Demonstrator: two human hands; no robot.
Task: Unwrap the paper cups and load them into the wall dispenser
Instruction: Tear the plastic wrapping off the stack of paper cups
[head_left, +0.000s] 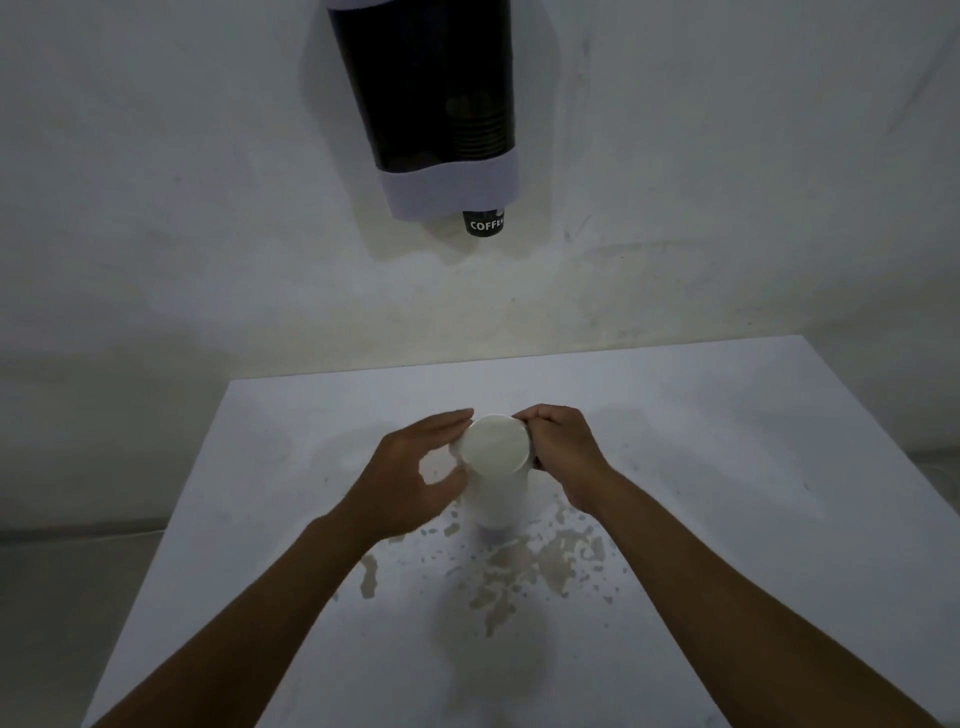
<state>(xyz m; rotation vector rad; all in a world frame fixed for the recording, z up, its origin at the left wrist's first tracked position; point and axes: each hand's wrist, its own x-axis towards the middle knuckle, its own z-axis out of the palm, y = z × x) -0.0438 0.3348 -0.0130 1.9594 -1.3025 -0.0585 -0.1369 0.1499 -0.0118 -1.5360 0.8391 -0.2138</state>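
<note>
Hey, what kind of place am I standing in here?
Probably a drinks corner: a wall dispenser with a coffee cup poking out, above a worn white table, against a bare wall.

Both bare forearms reach forward, converging. The left hand (415, 467) is cupped, fingers (452, 418) spread and curved inward. The right hand (563, 449) is curled tight, knuckles up, its fingers pinched together.
</note>
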